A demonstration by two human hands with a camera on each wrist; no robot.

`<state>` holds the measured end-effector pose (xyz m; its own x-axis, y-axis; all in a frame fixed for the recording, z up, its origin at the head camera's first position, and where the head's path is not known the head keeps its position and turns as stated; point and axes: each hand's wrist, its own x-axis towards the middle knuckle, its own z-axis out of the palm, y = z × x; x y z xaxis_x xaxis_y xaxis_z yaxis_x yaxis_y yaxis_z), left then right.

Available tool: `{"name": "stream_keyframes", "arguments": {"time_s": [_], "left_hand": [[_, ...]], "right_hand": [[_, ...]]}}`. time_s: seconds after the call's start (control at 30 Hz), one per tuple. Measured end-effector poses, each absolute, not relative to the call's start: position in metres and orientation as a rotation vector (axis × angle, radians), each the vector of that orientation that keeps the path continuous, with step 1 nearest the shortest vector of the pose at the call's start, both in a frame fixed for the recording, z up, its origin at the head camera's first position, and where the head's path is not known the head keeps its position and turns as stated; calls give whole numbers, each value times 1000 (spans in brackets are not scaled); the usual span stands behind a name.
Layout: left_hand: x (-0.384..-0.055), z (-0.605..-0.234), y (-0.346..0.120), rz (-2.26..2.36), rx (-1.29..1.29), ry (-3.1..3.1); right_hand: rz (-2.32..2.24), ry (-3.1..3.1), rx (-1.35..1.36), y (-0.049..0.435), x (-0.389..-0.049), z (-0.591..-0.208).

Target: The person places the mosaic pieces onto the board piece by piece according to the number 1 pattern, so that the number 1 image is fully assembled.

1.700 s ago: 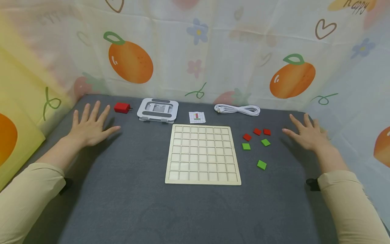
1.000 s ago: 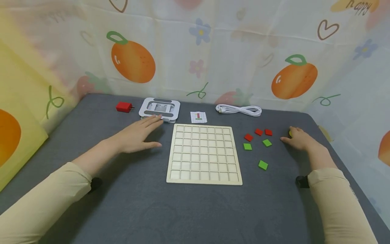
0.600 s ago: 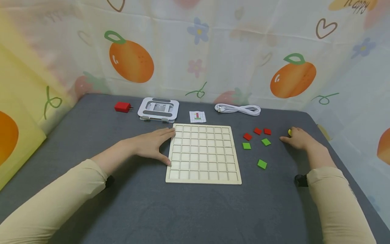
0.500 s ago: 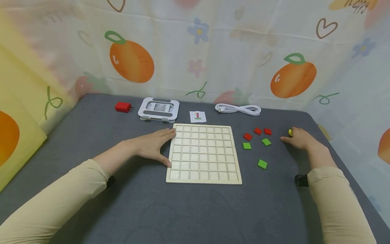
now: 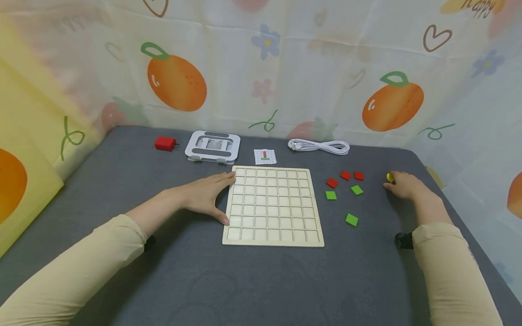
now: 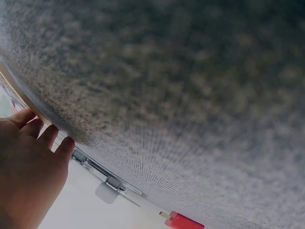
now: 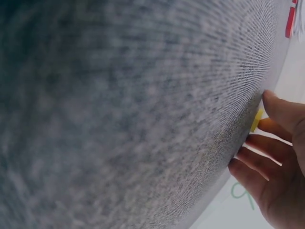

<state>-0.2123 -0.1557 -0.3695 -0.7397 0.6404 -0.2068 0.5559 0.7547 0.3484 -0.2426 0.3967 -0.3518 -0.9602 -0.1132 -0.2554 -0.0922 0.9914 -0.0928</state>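
Note:
On the right side of the table, my right hand holds a small yellow tile between thumb and fingers. The right wrist view shows the yellow tile by the index fingertip, next to the thumb. My left hand rests at the left edge of a pale wooden grid board, thumb and fingers spread along that edge. Between the board and my right hand lie several flat tiles: red ones such as the red tile, and green ones such as the green tile.
Behind the board lies a small card with a coloured grid pattern. A folded grey-white stand, a red plug adapter and a coiled white cable sit along the back. A printed curtain hangs behind the table.
My left hand has come from the far left across to the board's left edge. My right hand has lowered to the yellow tile, and its thumb has drawn in towards the fingers.

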Motion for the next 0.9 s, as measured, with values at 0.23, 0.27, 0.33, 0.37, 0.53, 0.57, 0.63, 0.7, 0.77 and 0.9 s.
{"name": "stream_keyframes", "arguments": {"time_s": [0.23, 0.27, 0.33, 0.37, 0.53, 0.57, 0.63, 0.7, 0.77, 0.9], "left_hand": [[-213, -373, -157, 382, 929, 2642], [-213, -374, -157, 382, 930, 2644], [-214, -375, -158, 386, 929, 2646], [-214, -375, -158, 387, 930, 2647], [-213, -375, -158, 403, 934, 2643], [-213, -375, -158, 405, 936, 2643], [-213, -375, -158, 403, 937, 2642], [-213, -375, -158, 399, 938, 2642], [-213, -374, -158, 398, 940, 2641], [-213, -374, -158, 397, 941, 2638]], "right_hand": [[-145, 2911, -136, 397, -241, -351], [-154, 2918, -128, 396, -240, -351], [-160, 2934, -117, 396, -240, -350], [-162, 2941, -112, 395, -239, -349], [-171, 2956, -68, 393, -237, -345], [-176, 2960, -59, 393, -237, -345], [-181, 2974, -60, 392, -236, -344], [-184, 2991, -76, 390, -236, -344], [-173, 3005, -101, 388, -236, -343], [-148, 3020, -142, 386, -238, -343]]}}
